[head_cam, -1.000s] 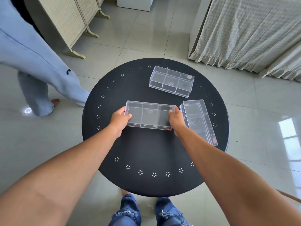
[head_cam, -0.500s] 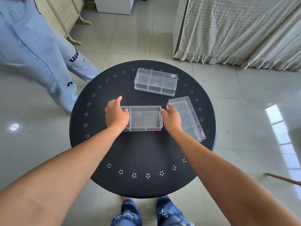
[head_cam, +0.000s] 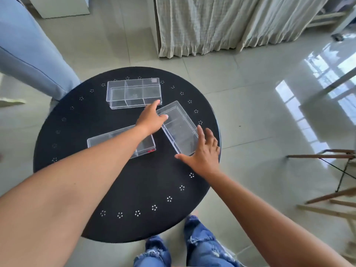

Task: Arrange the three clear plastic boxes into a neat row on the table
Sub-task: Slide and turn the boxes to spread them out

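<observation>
Three clear plastic boxes lie on a round black table [head_cam: 134, 182]. The far box [head_cam: 134, 93] sits level near the back edge. The near-left box [head_cam: 105, 141] lies slightly turned, partly hidden under my left forearm. The right box [head_cam: 180, 132] lies at an angle by the table's right edge. My left hand [head_cam: 150, 120] rests at that box's far-left corner, thumb on the lid, fingers apart. My right hand [head_cam: 204, 155] is spread against its near end, thumb out along the table. Neither hand is closed around it.
A person in light blue trousers [head_cam: 28, 54] stands close to the table's left rear. Pale curtains [head_cam: 212, 22] hang behind. A wooden stand [head_cam: 337, 189] is on the floor to the right. My knees in blue jeans [head_cam: 192, 247] are below the table's near edge.
Both hands have let go of the near-left box, which now lies on the table, and have moved right onto the angled right box. The view has shifted right.
</observation>
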{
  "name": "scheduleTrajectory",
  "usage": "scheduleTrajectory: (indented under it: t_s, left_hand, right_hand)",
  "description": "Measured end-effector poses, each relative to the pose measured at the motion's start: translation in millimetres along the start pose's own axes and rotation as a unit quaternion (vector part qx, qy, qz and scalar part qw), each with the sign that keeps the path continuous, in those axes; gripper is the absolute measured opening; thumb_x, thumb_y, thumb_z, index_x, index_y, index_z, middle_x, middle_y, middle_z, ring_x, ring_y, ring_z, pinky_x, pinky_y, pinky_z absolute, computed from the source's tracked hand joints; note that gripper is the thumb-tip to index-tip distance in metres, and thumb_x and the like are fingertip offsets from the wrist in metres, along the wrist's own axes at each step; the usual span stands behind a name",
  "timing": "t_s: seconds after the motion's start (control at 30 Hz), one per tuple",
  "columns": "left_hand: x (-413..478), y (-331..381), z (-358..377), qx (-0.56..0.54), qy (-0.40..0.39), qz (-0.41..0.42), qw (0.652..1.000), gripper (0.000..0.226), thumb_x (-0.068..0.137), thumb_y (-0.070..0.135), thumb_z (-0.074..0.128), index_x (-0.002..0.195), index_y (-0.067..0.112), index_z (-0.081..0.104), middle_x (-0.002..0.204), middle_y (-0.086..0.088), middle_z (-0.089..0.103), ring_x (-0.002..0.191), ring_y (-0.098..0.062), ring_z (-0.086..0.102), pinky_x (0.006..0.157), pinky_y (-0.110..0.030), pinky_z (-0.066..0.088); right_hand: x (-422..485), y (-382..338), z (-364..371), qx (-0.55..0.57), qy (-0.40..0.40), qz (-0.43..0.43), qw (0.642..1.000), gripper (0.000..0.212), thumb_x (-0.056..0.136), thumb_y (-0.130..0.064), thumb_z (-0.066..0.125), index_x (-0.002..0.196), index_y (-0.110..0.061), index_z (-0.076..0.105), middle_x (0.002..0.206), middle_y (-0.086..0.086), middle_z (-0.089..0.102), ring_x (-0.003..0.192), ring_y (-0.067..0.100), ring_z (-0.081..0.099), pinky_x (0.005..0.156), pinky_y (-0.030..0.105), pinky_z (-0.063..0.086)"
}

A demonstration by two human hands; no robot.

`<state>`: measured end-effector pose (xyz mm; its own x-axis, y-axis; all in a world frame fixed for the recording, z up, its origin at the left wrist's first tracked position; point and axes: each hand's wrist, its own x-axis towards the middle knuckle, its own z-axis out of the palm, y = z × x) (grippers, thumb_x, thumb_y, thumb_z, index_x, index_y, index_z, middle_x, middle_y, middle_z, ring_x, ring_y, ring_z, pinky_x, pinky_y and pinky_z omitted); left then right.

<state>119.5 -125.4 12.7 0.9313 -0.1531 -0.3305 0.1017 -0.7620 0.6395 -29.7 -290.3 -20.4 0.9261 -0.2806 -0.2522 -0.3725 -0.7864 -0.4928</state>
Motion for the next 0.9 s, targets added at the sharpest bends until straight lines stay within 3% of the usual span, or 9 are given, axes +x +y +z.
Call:
scheduleTrajectory:
  t_s: [0.07, 0.17, 0.3, 0.4, 0.53, 0.67, 0.73, 0.83, 0.9]
  left_hand:
    - [9.2, 2.6, 6.0, 0.009, -0.038, -0.022, 0.999, 0.078, 0.091, 0.038, 0.059, 0.156, 0.022, 0.02, 0.161, -0.008, 0.03, 0.145, -0.028, 0.035, 0.113, -0.04, 0.03]
    - [19.9, 0.5, 9.8, 0.025, -0.068, -0.054, 0.996, 0.085, 0.09, 0.046, 0.058, 0.157, 0.024, 0.011, 0.161, -0.009, 0.03, 0.146, -0.03, 0.034, 0.116, -0.042, 0.03]
    - [24.6, 2.9, 10.8, 0.002, -0.062, -0.068, 0.996, 0.083, 0.09, 0.05, 0.057, 0.157, 0.024, 0.015, 0.157, -0.011, 0.038, 0.142, -0.029, 0.04, 0.116, -0.041, 0.031]
    - [24.6, 6.2, 11.2, -0.037, -0.041, -0.061, 0.997, 0.081, 0.089, 0.052, 0.057, 0.156, 0.023, 0.02, 0.154, -0.008, 0.042, 0.139, -0.028, 0.043, 0.115, -0.041, 0.033]
    - [25.4, 15.0, 7.3, -0.102, -0.026, -0.042, 0.994, 0.083, 0.085, 0.056, 0.057, 0.154, 0.022, 0.025, 0.155, -0.009, 0.039, 0.141, -0.026, 0.041, 0.116, -0.04, 0.032]
    - [25.3, 27.7, -2.8, -0.183, -0.011, -0.025, 0.983, 0.082, 0.087, 0.054, 0.058, 0.154, 0.02, 0.026, 0.155, -0.006, 0.041, 0.141, -0.021, 0.041, 0.115, -0.037, 0.032]
    - [26.1, 33.2, -8.2, -0.214, -0.014, -0.022, 0.976, 0.078, 0.09, 0.051, 0.058, 0.154, 0.02, 0.028, 0.154, -0.005, 0.043, 0.142, -0.019, 0.041, 0.113, -0.033, 0.032]
    - [26.8, 38.6, -15.3, -0.225, -0.031, -0.019, 0.974, 0.075, 0.089, 0.048, 0.061, 0.153, 0.021, 0.032, 0.153, -0.004, 0.044, 0.139, -0.019, 0.044, 0.111, -0.032, 0.032]
    - [24.5, 41.9, -19.5, -0.24, -0.057, -0.025, 0.969, 0.076, 0.088, 0.04, 0.067, 0.153, 0.02, 0.033, 0.156, -0.003, 0.04, 0.141, -0.02, 0.042, 0.111, -0.035, 0.031]
  right_hand:
    - [-4.0, 6.2, 7.7, 0.003, -0.023, 0.009, 1.0, 0.13, 0.06, -0.073, 0.074, 0.158, -0.035, -0.003, 0.166, 0.007, -0.004, 0.152, 0.032, 0.006, 0.121, 0.048, 0.014]
    - [-5.5, 13.0, 21.7, 0.033, -0.017, 0.005, 0.999, 0.126, 0.064, -0.063, 0.078, 0.158, -0.032, 0.001, 0.166, 0.008, -0.004, 0.152, 0.029, 0.012, 0.122, 0.043, 0.02]
    - [-2.8, 19.4, 27.5, 0.106, 0.001, -0.011, 0.994, 0.106, 0.071, -0.046, 0.078, 0.155, -0.034, 0.013, 0.161, 0.002, 0.002, 0.149, 0.024, 0.021, 0.114, 0.036, 0.037]
    - [1.4, 20.9, 19.7, 0.145, 0.006, -0.022, 0.989, 0.096, 0.071, -0.045, 0.076, 0.149, -0.038, 0.02, 0.155, -0.001, 0.009, 0.139, 0.021, 0.034, 0.102, 0.034, 0.045]
    - [8.5, 16.0, -0.1, 0.221, 0.045, -0.04, 0.973, 0.081, 0.071, -0.042, 0.077, 0.14, -0.035, 0.034, 0.143, -0.002, 0.023, 0.124, 0.011, 0.041, 0.094, 0.025, 0.042]
    - [25.6, 9.2, -25.7, 0.361, 0.045, 0.007, 0.931, 0.058, 0.073, -0.037, 0.076, 0.124, -0.033, 0.05, 0.127, -0.006, 0.04, 0.115, 0.011, 0.053, 0.098, 0.025, 0.044]
    - [38.3, 8.7, -38.6, 0.435, 0.024, 0.054, 0.898, 0.046, 0.069, -0.046, 0.072, 0.111, -0.036, 0.056, 0.122, -0.005, 0.049, 0.113, 0.014, 0.056, 0.097, 0.034, 0.049]
    - [57.1, 13.6, -59.1, 0.526, -0.047, 0.122, 0.841, 0.048, 0.06, -0.056, 0.065, 0.1, -0.029, 0.059, 0.112, 0.001, 0.057, 0.102, 0.024, 0.06, 0.071, 0.037, 0.055]
    - [66.0, 18.1, -72.8, 0.542, -0.097, 0.158, 0.82, 0.057, 0.056, -0.06, 0.062, 0.101, -0.025, 0.061, 0.113, 0.009, 0.056, 0.098, 0.034, 0.06, 0.068, 0.037, 0.053]
